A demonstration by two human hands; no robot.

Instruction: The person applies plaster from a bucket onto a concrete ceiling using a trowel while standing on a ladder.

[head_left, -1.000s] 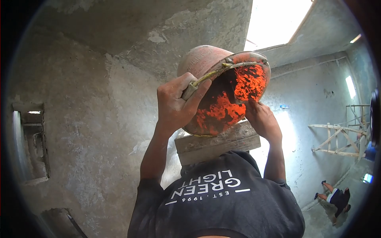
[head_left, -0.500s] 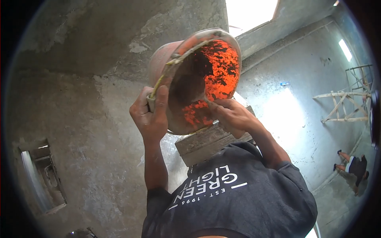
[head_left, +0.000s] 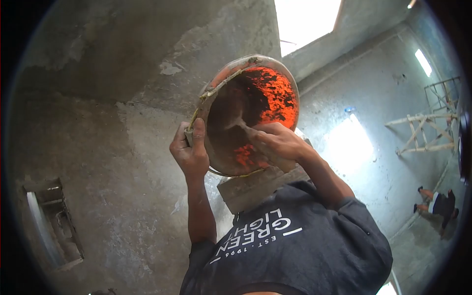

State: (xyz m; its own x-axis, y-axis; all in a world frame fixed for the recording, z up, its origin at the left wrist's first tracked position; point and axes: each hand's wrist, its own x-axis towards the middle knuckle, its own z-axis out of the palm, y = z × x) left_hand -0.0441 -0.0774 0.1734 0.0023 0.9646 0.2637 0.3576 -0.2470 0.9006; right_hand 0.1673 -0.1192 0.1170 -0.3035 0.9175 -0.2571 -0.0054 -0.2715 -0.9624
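Note:
A round bucket [head_left: 290, 81] is tilted with its mouth facing me. Its orange inside is smeared with dark, wet-looking mortar. My left hand [head_left: 191, 152] grips the bucket's rim at the left, thumb over the edge, by the yellowish cord that runs along it. Reaching into the mouth, my right hand [head_left: 281, 142] is closed on a trowel, whose pale neck [head_left: 239, 123] shows beyond the fingers. The blade is hard to make out against the mortar. Under the bucket, close to my chest, is a grey, block-like wooden piece [head_left: 255, 189].
Rough plastered wall [head_left: 113, 196] fills the left side, with a framed opening [head_left: 54, 223] low in it. A wooden trestle scaffold [head_left: 425, 132] stands at the far right. Below it is another person [head_left: 442, 206] in dark top and white shorts. Bright window openings [head_left: 307, 22] show above.
The bucket has come lower and tipped so more of its inside shows. My right hand has pushed the trowel further left inside it. My left hand still grips the rim.

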